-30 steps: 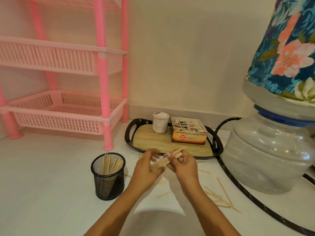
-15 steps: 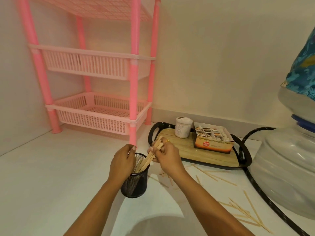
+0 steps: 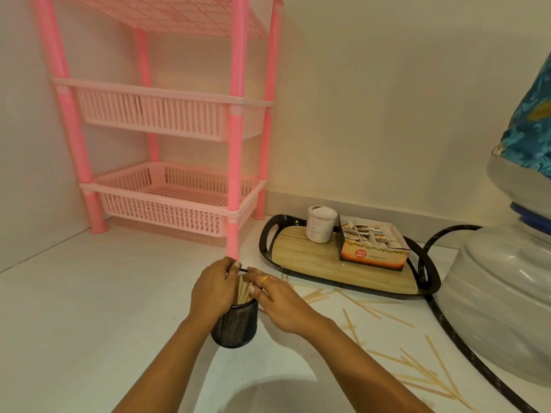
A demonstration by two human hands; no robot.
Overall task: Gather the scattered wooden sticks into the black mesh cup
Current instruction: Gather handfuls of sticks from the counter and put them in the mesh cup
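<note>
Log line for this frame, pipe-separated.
left hand: grips black mesh cup | right hand: fingers on sticks in cup | remaining: scattered sticks right of cup

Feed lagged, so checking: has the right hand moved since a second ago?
Yes. The right hand moved left: from in front of the middle of the tray to the black mesh cup, which stands left of it.

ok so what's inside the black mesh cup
Wooden sticks stand in the black mesh cup, their tops showing between the left hand on its rim and the right hand. The hands cover the rest, so their number cannot be told.
</note>
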